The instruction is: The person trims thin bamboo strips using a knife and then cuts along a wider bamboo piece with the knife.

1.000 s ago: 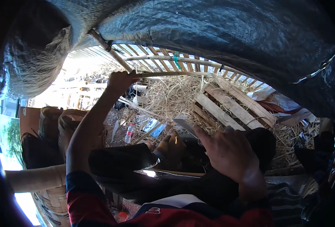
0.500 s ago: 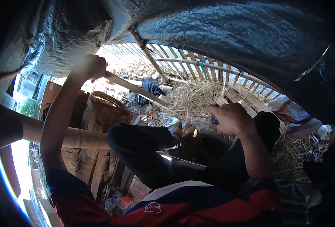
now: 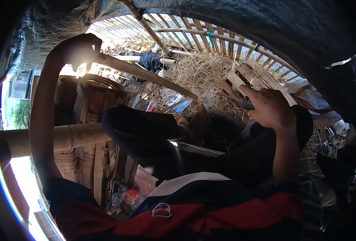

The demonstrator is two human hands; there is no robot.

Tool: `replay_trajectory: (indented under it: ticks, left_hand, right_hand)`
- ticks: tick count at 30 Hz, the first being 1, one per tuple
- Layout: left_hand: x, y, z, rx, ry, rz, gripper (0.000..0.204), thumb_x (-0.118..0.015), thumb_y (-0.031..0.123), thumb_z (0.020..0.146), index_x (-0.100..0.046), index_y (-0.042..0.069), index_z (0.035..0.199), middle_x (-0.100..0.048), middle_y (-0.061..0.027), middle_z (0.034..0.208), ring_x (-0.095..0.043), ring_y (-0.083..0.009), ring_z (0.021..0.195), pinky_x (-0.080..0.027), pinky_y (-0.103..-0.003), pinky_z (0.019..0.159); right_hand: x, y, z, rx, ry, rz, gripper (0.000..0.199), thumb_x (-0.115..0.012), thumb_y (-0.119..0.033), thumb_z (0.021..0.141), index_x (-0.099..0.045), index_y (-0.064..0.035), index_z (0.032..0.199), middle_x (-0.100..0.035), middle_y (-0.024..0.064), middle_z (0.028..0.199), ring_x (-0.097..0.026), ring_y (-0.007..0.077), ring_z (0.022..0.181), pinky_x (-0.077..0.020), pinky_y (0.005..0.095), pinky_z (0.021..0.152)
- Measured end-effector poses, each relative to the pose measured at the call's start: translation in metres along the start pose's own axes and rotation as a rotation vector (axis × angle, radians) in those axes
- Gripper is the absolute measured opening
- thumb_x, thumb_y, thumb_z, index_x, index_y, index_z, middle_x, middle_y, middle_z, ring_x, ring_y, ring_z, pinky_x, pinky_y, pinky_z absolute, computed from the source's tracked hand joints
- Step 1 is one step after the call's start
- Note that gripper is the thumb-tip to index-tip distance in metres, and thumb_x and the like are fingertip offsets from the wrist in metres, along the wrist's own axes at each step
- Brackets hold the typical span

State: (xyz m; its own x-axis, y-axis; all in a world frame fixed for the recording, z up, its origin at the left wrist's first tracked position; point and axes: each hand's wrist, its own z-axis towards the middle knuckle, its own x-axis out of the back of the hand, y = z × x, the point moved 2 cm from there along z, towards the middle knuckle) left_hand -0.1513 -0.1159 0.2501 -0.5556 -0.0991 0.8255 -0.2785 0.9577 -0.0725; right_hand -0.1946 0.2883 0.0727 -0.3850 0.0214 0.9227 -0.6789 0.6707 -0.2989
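My left hand (image 3: 79,50), raised at the upper left, is closed round the upper end of a long bamboo strip (image 3: 145,75). The strip slants down to the right, its lower end near my feet. Glare washes out part of that hand. At the right, above my bent knee, my right hand (image 3: 272,107) is closed on a dark rounded handle (image 3: 247,103) whose end sticks out of the fist. The rest of that tool cannot be made out. Just beyond the fingers lies a pale flat piece of wood (image 3: 235,79). Below the strip's end sits a dark round basin (image 3: 222,126).
Woven bamboo baskets (image 3: 87,156) stand at my left by a thick bamboo pole (image 3: 81,136). Beyond are dry straw (image 3: 202,72), a bottle (image 3: 151,104) and a slatted bamboo fence (image 3: 226,40). A dark tarp (image 3: 266,20) hangs overhead. A red-lidded clear container (image 3: 130,196) lies low left.
The view has tipped downward and the tarp fills less of it. The bamboo strip has shifted relative to my knees, its lower end now closer to my feet. Both hands keep their holds.
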Motion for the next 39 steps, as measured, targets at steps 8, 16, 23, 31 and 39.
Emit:
replay_trajectory:
  ticks: [8,16,23,31,39]
  left_hand:
    - [-0.006,0.034,0.004,-0.121,0.100,0.087,0.030,-0.058,0.036,0.088,-0.051,0.008,0.078,-0.053,-0.0034,0.052,-0.048,-0.0103,0.037,-0.035,-0.025,0.031]
    - [0.000,0.053,-0.014,0.064,0.112,0.158,0.016,-0.047,0.022,0.088,-0.055,0.009,0.083,-0.053,-0.0023,0.059,-0.049,-0.0094,0.043,-0.040,-0.025,0.034]
    - [0.008,0.036,-0.017,-0.145,0.080,0.232,0.019,-0.048,0.023,0.086,-0.054,0.005,0.083,-0.055,-0.0049,0.059,-0.055,-0.0127,0.045,-0.041,-0.027,0.036]
    - [-0.011,0.044,0.002,-0.053,0.104,0.141,0.019,-0.048,0.027,0.087,-0.057,0.010,0.089,-0.054,-0.0039,0.059,-0.051,-0.0113,0.042,-0.039,-0.027,0.036]
    - [-0.059,0.029,0.034,-0.544,0.306,0.212,0.025,-0.053,0.030,0.093,-0.051,0.007,0.084,-0.047,-0.0040,0.052,-0.044,-0.0116,0.044,-0.035,-0.032,0.046]
  right_hand:
    - [-0.003,0.000,-0.007,-0.003,0.031,0.041,0.062,-0.064,-0.008,0.069,-0.048,-0.0113,0.129,-0.062,0.0182,0.081,-0.063,0.0334,0.085,-0.0489,0.0410,0.080]
    - [-0.017,0.005,-0.005,0.103,0.116,-0.042,0.019,-0.053,-0.004,0.076,-0.058,-0.0037,0.095,-0.066,0.0144,0.085,-0.066,0.0267,0.083,-0.0521,0.0374,0.074]
    - [-0.057,-0.016,0.018,0.126,-0.069,-0.118,0.013,-0.062,-0.005,0.066,-0.067,-0.0040,0.078,-0.068,0.0134,0.079,-0.067,0.0269,0.077,-0.0534,0.0373,0.064]
    - [-0.097,-0.051,0.032,0.277,-0.301,-0.167,0.014,-0.061,-0.011,0.072,-0.071,-0.0066,0.080,-0.069,0.0094,0.080,-0.068,0.0241,0.074,-0.0519,0.0376,0.059]
    - [-0.110,-0.066,0.033,0.386,-0.226,-0.099,0.010,-0.063,-0.010,0.069,-0.068,-0.0050,0.076,-0.068,0.0126,0.078,-0.067,0.0261,0.071,-0.0528,0.0364,0.060]
